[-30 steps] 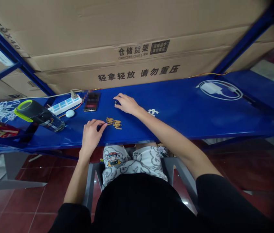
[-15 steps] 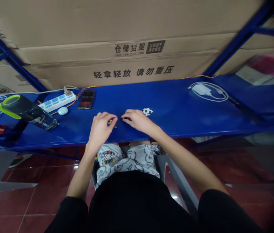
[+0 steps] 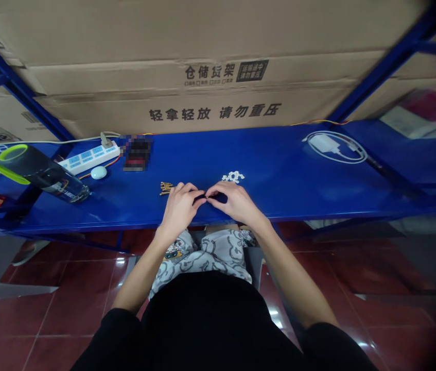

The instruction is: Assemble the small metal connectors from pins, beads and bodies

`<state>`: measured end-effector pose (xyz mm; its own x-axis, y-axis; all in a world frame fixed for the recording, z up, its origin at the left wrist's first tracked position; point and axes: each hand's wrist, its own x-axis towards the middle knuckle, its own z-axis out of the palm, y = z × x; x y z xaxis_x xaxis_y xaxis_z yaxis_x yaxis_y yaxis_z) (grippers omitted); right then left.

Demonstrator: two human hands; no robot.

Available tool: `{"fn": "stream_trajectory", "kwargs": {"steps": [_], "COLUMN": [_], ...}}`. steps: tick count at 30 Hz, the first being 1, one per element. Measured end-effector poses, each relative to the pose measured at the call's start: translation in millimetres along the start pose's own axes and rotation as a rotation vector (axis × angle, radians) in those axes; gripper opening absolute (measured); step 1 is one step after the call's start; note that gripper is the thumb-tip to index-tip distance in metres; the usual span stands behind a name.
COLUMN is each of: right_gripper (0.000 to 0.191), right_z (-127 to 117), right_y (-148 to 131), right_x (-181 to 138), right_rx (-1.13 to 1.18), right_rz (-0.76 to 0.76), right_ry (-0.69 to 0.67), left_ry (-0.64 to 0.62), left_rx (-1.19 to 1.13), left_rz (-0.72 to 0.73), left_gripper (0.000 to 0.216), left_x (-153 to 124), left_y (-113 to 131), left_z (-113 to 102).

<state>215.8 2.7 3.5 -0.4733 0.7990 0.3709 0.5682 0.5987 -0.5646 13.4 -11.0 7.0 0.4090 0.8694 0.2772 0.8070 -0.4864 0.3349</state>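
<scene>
Though tiny (dark), piece [image 3: 205,196] between grips [image 3: 181,207] [image 3: 237,202].

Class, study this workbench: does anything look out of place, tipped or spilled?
The green-lidded bottle lies on its side at the left end of the blue shelf, instead of standing. The gold parts and white parts sit in small piles; nothing looks spilled.

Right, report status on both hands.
Left hand and right hand pinch a small dark piece together. Brass parts beside left hand. White parts beyond right hand.
</scene>
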Motion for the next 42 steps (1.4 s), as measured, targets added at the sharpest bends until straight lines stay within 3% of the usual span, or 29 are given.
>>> {"fn": "stream_trajectory", "kwargs": {"steps": [21, 30, 42], "right_gripper": [0.010, 0.006, 0.009], "right_z": [-1.2, 3.7, 3.7], "right_y": [3.5, 6.3, -0.7], "right_x": [1.4, 2.0, 2.0], "right_rx": [0.172, -0.002, -0.018], "right_rz": [0.060, 0.043, 0.022], "right_ry": [-0.026, 0.000, 0.001], "left_ry": [0.050, 0.055, 0.069], "left_rx": [0.048, 0.041, -0.057], "left_rz": [0.089, 0.088, 0.079], "left_gripper": [0.019, 0.018, 0.020], "left_x": [-9.1, -8.4, -7.2], "left_y": [-3.7, -5.8, -5.4], "left_z": [-4.1, -6.2, -4.3]}}
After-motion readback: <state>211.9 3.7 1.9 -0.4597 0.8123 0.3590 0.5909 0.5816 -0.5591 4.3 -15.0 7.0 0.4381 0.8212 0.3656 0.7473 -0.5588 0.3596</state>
